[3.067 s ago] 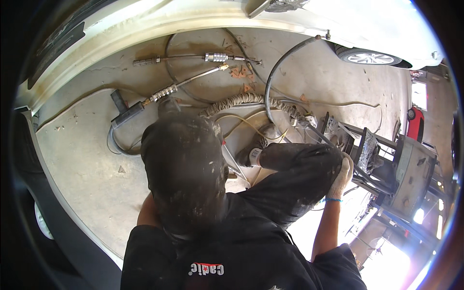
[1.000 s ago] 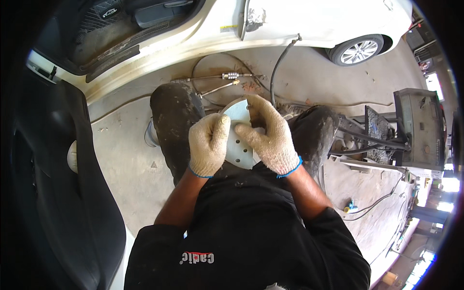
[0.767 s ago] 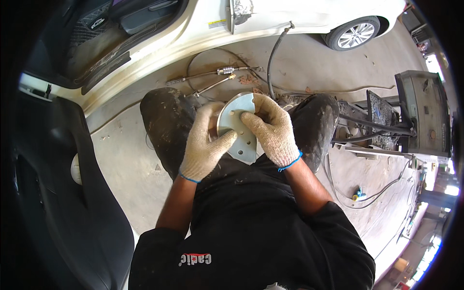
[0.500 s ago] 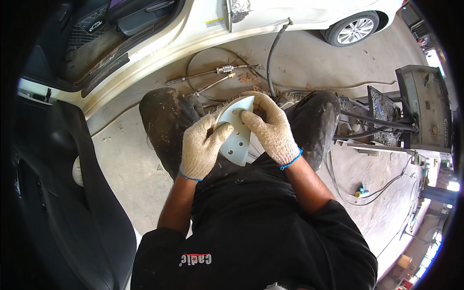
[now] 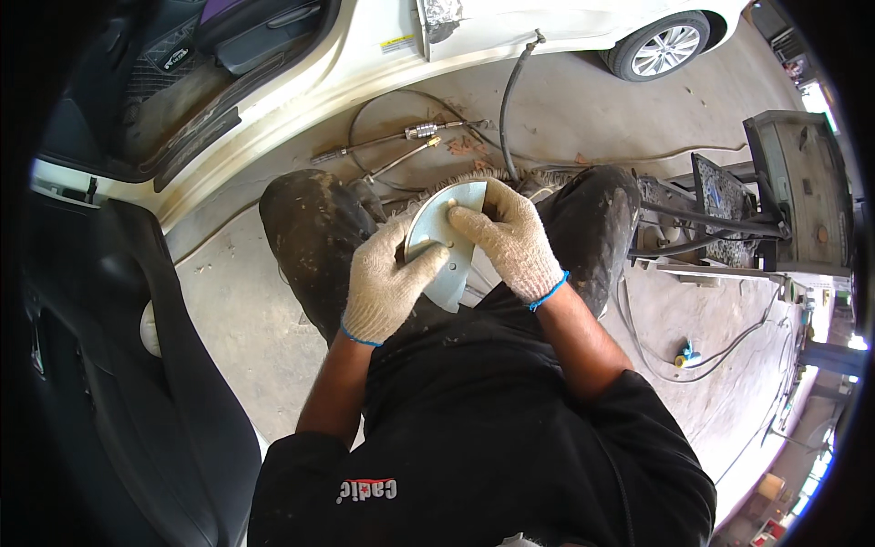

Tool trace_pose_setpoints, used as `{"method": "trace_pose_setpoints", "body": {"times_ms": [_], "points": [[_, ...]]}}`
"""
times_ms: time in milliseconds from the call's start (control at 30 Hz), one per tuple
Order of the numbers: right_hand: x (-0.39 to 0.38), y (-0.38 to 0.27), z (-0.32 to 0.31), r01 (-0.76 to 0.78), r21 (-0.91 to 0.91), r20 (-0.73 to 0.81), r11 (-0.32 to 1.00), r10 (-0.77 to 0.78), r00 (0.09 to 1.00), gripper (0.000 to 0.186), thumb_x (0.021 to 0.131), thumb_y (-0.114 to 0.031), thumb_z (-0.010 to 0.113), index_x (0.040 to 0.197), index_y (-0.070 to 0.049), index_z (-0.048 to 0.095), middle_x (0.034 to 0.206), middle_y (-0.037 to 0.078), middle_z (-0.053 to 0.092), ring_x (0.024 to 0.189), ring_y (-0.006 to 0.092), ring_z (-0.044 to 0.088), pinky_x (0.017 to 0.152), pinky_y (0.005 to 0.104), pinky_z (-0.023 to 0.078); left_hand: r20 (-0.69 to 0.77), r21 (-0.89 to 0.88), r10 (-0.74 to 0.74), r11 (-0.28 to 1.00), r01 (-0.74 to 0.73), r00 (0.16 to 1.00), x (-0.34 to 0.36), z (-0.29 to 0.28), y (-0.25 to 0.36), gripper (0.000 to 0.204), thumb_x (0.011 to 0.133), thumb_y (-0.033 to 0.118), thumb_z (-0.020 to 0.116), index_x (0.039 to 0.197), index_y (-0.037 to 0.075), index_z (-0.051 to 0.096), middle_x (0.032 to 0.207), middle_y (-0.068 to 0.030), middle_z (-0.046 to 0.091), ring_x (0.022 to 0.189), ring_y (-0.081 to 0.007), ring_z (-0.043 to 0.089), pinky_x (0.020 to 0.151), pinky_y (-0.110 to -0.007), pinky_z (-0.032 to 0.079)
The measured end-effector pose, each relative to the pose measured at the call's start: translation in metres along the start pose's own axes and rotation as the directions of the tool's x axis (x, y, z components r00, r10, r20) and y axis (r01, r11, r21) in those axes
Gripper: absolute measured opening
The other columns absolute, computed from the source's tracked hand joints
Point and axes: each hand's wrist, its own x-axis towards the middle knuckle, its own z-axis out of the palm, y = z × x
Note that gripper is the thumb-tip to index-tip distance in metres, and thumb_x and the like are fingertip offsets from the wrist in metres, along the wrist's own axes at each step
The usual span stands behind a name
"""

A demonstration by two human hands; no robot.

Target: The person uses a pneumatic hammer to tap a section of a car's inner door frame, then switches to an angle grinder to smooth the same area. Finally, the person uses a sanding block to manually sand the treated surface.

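I sit with both gloved hands together above my lap [image 5: 456,342]. A pale blue half-round sheet with small holes [image 5: 453,283] is held between them, its curved edge on the left; it looks like a folded sanding disc. My left hand [image 5: 387,283] wears a white knit glove and grips the sheet's lower left part with its thumb on the face. My right hand [image 5: 510,242], gloved the same way, grips the upper right part, thumb pressed on the face near a hole and fingers behind, hidden.
A white car's open doorway [image 5: 182,68] and trim-covered door [image 5: 137,346] are left and ahead; its rear wheel [image 5: 661,50] is upper right. Long metal tools [image 5: 419,132], hoses [image 5: 519,82] and debris lie on the floor [image 5: 237,301]. A metal cart [image 5: 802,191] stands right.
Since the earliest frame, both hands have come together on the blue sheet and my knees have spread. In the last second the sheet has tilted slightly and my thumbs have shifted on it.
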Motion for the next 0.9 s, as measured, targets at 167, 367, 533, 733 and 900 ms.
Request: {"method": "trace_pose_setpoints", "body": {"times_ms": [167,367,533,733,900], "points": [[-0.001,0.01,0.003,0.028,0.059,-0.054,0.998,-0.025,0.998,0.03,0.091,-0.015,0.067,0.113,0.004,0.061,0.092,0.006,0.067,0.083,0.0097,0.059,0.075,0.0274,0.051,0.043,0.255,0.1,0.961,-0.108,0.994,0.002,-0.012,-0.007,0.012,0.087,0.006,0.072,0.09,-0.003,0.065,0.074,-0.0119,0.062,0.065,-0.0177,0.058,0.062,-0.031,0.048],[-0.006,0.016,0.009,0.039,0.08,-0.072,0.996,-0.033,0.997,0.045,0.091,-0.023,0.069,0.125,0.003,0.055,0.1,0.009,0.067,0.09,0.0103,0.059,0.08,0.0283,0.051,0.11,0.565,0.511,0.673,-0.477,0.852,0.006,0.006,-0.014,0.014,0.082,0.011,0.074,0.082,0.004,0.062,0.07,-0.0119,0.057,0.061,-0.0306,0.057,0.057,-0.04,0.045],[-0.003,-0.002,0.008,-0.026,0.204,-0.053,0.979,0.037,0.998,0.039,0.09,-0.004,0.06,0.128,0.002,0.053,0.107,0.009,0.065,0.096,0.0139,0.061,0.087,0.0286,0.051,0.18,0.455,0.373,0.789,-0.413,0.91,-0.009,0.027,-0.008,0.039,0.068,0.019,0.084,0.099,0.007,0.064,0.096,-0.0116,0.063,0.083,-0.0319,0.064,0.072,-0.04,0.052],[-0.008,-0.012,-0.025,-0.14,0.679,0.247,0.721,-0.045,0.968,0.053,0.089,-0.009,0.063,0.137,0.006,0.045,0.124,0.019,0.063,0.113,0.0286,0.063,0.099,0.0393,0.049,0.143,0.046,0.041,0.998,-0.048,0.989,-0.007,0.003,0.01,0.029,0.086,0.012,0.075,0.108,-0.001,0.061,0.091,-0.0096,0.064,0.081,-0.0156,0.063,0.075,-0.03,0.052],[-0.003,-0.006,-0.025,-0.116,0.622,0.266,0.774,-0.07,0.961,0.054,0.09,-0.014,0.066,0.136,0.005,0.047,0.123,0.019,0.063,0.113,0.0274,0.062,0.099,0.0382,0.049,0.297,0.119,-0.126,0.988,0.095,0.947,-0.01,0.0,0.004,0.019,0.091,0.013,0.069,0.091,-0.004,0.062,0.071,-0.0078,0.058,0.065,-0.0118,0.054,0.061,-0.028,0.046]]}}
